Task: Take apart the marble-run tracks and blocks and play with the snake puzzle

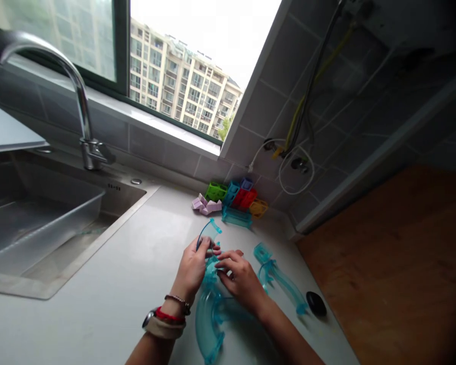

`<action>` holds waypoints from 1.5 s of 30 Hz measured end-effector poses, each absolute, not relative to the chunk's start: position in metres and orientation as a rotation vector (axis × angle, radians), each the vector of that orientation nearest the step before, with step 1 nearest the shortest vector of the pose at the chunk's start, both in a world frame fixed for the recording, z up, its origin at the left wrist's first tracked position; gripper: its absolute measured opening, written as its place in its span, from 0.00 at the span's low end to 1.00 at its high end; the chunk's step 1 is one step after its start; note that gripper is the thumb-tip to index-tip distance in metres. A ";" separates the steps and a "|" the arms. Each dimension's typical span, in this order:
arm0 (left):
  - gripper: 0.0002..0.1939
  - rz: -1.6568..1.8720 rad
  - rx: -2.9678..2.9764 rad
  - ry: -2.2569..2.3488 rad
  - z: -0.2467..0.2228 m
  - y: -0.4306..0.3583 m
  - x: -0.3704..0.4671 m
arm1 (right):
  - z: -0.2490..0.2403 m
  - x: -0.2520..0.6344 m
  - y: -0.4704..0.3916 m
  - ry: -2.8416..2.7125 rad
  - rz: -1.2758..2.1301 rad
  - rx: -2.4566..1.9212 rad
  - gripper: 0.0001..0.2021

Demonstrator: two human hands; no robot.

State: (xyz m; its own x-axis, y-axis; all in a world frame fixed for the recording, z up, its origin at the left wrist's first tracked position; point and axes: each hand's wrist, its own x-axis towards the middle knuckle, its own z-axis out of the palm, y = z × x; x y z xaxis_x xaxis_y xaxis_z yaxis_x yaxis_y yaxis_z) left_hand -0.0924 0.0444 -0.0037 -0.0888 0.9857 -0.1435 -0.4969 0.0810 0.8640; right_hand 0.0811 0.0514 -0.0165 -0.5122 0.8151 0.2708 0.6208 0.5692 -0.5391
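Note:
Near the middle of the white counter, my left hand is closed on a clear teal plastic piece with a curved dark-blue edge. My right hand has its fingers bent round a teal part just below, against the left fingertips; its exact hold is partly hidden. A curved teal track piece lies beneath the hands, with another teal piece beside it, partly under my right forearm. To the right rest a long teal track and a small teal block.
Green, red and yellow blocks stand by the wall, with pink pieces beside them. A black oval object lies near the right edge. The sink and faucet are at left.

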 end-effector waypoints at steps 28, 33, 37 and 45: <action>0.20 1.466 0.891 1.185 0.009 0.043 -0.061 | -0.009 0.133 0.039 -1.237 0.873 -1.113 0.11; 0.20 1.448 0.891 1.103 0.016 0.041 -0.051 | -0.009 0.137 0.042 -1.159 0.946 -1.065 0.11; 0.20 1.459 0.814 0.958 0.019 0.037 -0.043 | -0.017 0.137 0.043 -1.060 1.023 -1.050 0.12; 0.20 1.395 0.617 0.819 0.021 0.032 -0.033 | -0.017 0.136 0.038 -1.086 1.076 -1.038 0.14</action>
State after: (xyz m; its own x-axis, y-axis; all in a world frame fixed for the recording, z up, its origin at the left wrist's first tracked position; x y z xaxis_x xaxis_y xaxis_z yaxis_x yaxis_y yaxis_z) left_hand -0.0335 0.0316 0.0207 -0.0129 0.9909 -0.1338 -0.5995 0.0994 0.7941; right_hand 0.1358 0.0385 -0.0166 0.1283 0.9805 0.1489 -0.1401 0.1665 -0.9760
